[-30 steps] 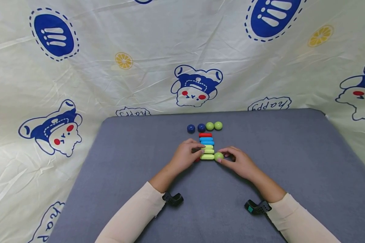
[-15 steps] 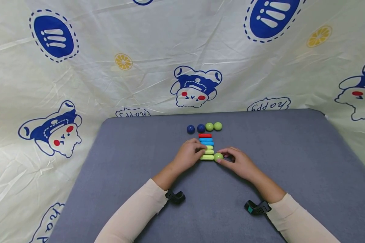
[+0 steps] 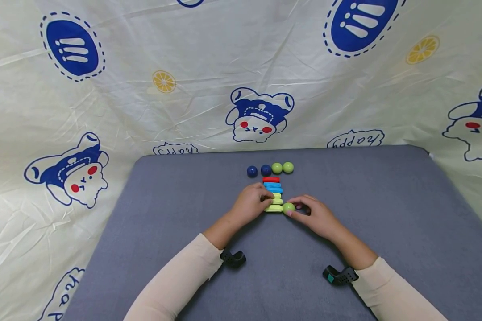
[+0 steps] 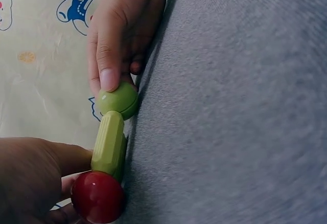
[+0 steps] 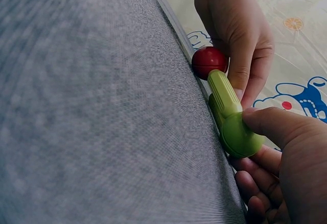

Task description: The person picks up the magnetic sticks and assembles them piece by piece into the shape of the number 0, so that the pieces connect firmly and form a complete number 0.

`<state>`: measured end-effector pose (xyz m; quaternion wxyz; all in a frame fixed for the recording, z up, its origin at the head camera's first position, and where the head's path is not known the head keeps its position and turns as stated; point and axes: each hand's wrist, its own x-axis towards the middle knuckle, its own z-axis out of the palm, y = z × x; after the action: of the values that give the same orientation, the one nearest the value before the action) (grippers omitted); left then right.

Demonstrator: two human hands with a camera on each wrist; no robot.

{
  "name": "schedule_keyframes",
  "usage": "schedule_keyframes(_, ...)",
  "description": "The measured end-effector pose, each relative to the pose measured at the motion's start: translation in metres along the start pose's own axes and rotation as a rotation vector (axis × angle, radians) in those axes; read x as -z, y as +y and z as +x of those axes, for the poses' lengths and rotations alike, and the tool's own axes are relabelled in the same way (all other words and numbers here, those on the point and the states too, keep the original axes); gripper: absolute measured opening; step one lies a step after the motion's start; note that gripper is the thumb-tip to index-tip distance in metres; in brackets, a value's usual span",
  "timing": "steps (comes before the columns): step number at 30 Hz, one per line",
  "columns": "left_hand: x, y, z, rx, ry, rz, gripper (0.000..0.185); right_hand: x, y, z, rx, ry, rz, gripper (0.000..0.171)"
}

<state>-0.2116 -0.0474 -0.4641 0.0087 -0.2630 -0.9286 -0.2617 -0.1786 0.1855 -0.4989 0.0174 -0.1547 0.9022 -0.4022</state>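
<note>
My left hand (image 3: 251, 200) pinches among the yellow-green toy rods (image 3: 274, 208), thumb and forefinger on the ones behind the nearest rod. A red ball (image 4: 98, 197) sits at that nearest rod's left end; in the head view the left hand hides it. At the rod's right end is a green ball (image 3: 288, 208), which my right hand (image 3: 319, 216) pinches between thumb and fingers. Beyond these, two light-blue rods (image 3: 272, 184) and a red rod (image 3: 271, 179) lie parallel in the same stack on the grey cloth.
Two dark blue balls (image 3: 252, 171) and two green balls (image 3: 283, 167) form a row behind the rods. The grey table (image 3: 176, 196) reaches back to a white patterned curtain (image 3: 201, 111). Each wrist wears a black strap (image 3: 233, 258).
My left hand has shifted slightly right along the yellow-green rods, and the red ball that showed under it is now covered in the head view. The right hand stays on the green ball.
</note>
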Motion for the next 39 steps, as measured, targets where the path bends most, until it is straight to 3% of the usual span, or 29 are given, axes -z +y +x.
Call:
schedule_keyframes(11, 0.006, 0.001, 0.011, 0.003, -0.128, 0.065, 0.016, 0.001, -0.002, -0.001, 0.018, 0.006, 0.012, 0.032)
schedule_keyframes(18, 0.011, 0.003, 0.013, 0.008, -0.198, 0.056, 0.016, -0.001, -0.003, -0.002, 0.009, 0.001, 0.018, 0.032)
schedule_keyframes(32, 0.013, 0.007, 0.012, 0.036, -0.192, 0.06, 0.017, 0.0, -0.002, -0.002, 0.009, 0.009, 0.014, 0.032)
schedule_keyframes(39, 0.024, 0.004, 0.008, 0.022, -0.085, -0.019, 0.016, 0.0, -0.002, -0.001, 0.012, 0.009, 0.024, 0.03)
